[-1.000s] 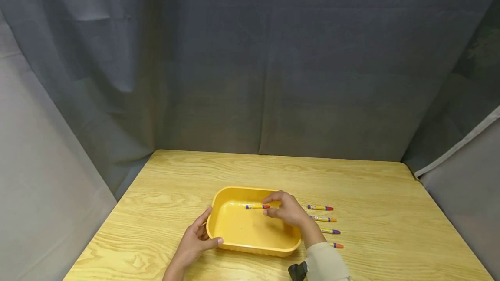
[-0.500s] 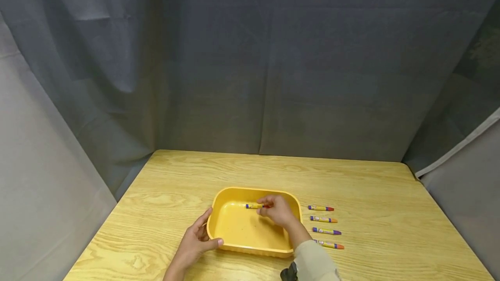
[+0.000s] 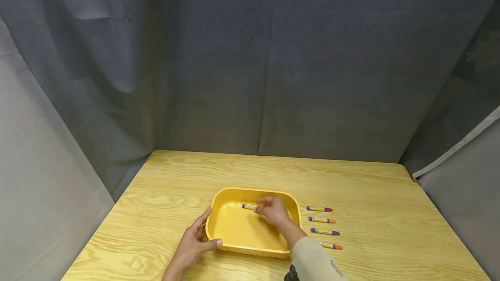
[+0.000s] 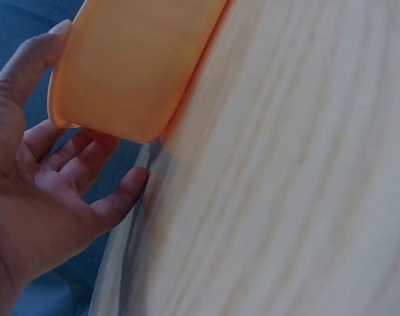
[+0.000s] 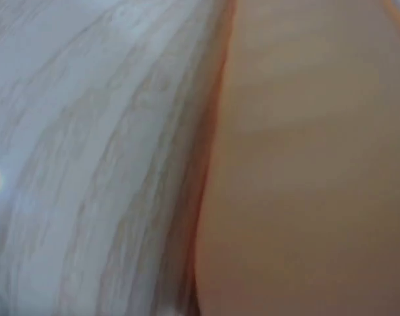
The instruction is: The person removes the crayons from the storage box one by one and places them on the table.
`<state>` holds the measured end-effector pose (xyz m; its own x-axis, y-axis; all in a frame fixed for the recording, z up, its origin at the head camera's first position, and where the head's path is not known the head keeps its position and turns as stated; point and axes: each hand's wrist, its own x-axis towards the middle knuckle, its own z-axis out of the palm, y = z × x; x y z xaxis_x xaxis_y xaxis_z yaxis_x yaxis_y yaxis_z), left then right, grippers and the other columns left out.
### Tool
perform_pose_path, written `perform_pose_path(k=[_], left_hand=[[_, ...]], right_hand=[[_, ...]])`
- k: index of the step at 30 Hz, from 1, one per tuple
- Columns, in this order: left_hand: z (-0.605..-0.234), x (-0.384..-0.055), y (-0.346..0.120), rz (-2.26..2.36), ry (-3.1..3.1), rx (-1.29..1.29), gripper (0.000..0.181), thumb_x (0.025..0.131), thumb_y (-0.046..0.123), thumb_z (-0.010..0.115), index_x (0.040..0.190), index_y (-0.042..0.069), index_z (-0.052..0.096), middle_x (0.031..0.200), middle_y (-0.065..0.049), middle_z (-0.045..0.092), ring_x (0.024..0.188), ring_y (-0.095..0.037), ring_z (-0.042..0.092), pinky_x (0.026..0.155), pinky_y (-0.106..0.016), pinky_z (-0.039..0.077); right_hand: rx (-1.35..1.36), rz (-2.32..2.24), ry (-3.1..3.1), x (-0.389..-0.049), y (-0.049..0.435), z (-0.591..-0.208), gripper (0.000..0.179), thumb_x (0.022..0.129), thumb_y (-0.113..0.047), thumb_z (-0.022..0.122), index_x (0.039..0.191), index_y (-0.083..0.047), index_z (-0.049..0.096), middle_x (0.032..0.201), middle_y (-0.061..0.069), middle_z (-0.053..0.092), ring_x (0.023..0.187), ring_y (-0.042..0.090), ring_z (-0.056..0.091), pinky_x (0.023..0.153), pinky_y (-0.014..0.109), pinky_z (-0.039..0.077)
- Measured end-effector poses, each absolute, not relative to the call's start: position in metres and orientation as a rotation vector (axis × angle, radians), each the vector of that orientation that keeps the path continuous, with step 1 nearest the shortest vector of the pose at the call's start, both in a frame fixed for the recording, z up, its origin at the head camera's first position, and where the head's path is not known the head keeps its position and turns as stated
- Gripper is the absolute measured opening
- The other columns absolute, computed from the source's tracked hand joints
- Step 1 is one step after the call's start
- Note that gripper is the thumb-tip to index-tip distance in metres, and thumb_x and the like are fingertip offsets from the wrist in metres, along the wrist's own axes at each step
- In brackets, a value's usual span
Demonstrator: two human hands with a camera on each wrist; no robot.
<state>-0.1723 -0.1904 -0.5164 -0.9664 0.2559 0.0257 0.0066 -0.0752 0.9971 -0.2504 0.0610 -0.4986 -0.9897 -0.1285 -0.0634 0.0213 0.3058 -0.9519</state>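
A yellow plastic tub (image 3: 250, 233) sits on the table. My left hand (image 3: 191, 243) holds its left end, thumb over the near-left rim and fingers along the outer wall. In the left wrist view, the left hand (image 4: 51, 158) has its thumb at the rim of the orange-looking tub (image 4: 140, 66). Inside the tub, toward the far wall, my right hand (image 3: 274, 210) pinches a yellow-wrapped crayon (image 3: 248, 206) by its right end. Fingers cover the crayon's red tip. Only the tub's outer wall (image 5: 312, 164) and the tabletop appear in the right wrist view.
Right of the tub, several crayons lie in a column: a red one (image 3: 319, 209), an orange one (image 3: 322, 220), a purple one (image 3: 325, 231) and another orange one (image 3: 332, 245), partly behind the right sleeve (image 3: 314, 259). Grey curtains (image 3: 218, 77) surround the wooden table (image 3: 175, 177).
My right hand has moved left inside the tub and its fingers have closed on the crayon, which has shifted slightly left. The left hand stays on the tub.
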Motion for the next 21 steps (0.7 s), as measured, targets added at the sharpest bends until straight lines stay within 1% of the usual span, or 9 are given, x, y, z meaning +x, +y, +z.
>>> perform_pose_path(k=[4,7,11,14,18,21], left_hand=[[-0.5154,-0.1723,-0.1907,2.168,2.015,0.280,0.096,0.074,0.002,0.077,0.148,0.006,0.016,0.144,-0.028,0.025,0.111,-0.045,0.050,0.083,-0.036,0.048],[-0.5146,-0.1718,-0.1904,2.162,2.020,0.276,0.096,0.075,0.002,0.077,0.148,0.006,0.016,0.144,-0.028,0.025,0.109,-0.044,0.051,0.083,-0.035,0.049],[-0.5137,-0.1709,-0.1898,2.162,2.013,0.268,0.096,0.075,0.002,0.077,0.149,0.007,0.016,0.144,-0.028,0.024,0.109,-0.044,0.052,0.083,-0.035,0.049],[-0.5136,-0.1703,-0.1895,2.166,2.009,0.263,0.096,0.075,0.002,0.077,0.149,0.008,0.016,0.145,-0.028,0.024,0.109,-0.044,0.051,0.083,-0.036,0.049],[-0.5137,-0.1701,-0.1889,2.167,2.000,0.266,0.096,0.075,0.001,0.076,0.149,0.008,0.016,0.145,-0.028,0.022,0.110,-0.045,0.050,0.083,-0.036,0.048],[-0.5135,-0.1701,-0.1883,2.164,2.005,0.270,0.096,0.075,0.001,0.076,0.149,0.008,0.016,0.145,-0.028,0.022,0.109,-0.045,0.051,0.083,-0.036,0.049]], right_hand=[[-0.047,-1.663,2.492,-0.2504,0.0562,-0.5015,0.038,0.080,-0.014,0.073,0.114,0.002,0.064,0.117,0.025,0.055,0.105,0.039,0.049,0.082,0.047,0.045],[-0.043,-1.520,2.598,-0.2495,0.0539,-0.5023,0.039,0.079,-0.020,0.075,0.112,-0.002,0.067,0.116,0.021,0.059,0.107,0.043,0.045,0.085,0.050,0.040],[-0.088,-1.371,2.729,-0.2491,0.0521,-0.5036,0.035,0.077,-0.022,0.076,0.106,-0.003,0.070,0.109,0.014,0.065,0.106,0.046,0.044,0.089,0.056,0.032],[-0.103,-1.305,2.782,-0.2483,0.0512,-0.5046,0.029,0.076,-0.022,0.077,0.100,-0.007,0.073,0.105,0.012,0.067,0.105,0.046,0.046,0.090,0.056,0.031],[-0.073,-1.250,2.813,-0.2471,0.0510,-0.5050,0.018,0.073,-0.019,0.079,0.090,-0.014,0.076,0.102,0.008,0.067,0.104,0.046,0.047,0.087,0.056,0.034],[-0.063,-1.222,2.826,-0.2472,0.0515,-0.5052,0.014,0.070,-0.016,0.081,0.084,-0.016,0.076,0.100,0.006,0.068,0.105,0.046,0.047,0.089,0.056,0.034]])
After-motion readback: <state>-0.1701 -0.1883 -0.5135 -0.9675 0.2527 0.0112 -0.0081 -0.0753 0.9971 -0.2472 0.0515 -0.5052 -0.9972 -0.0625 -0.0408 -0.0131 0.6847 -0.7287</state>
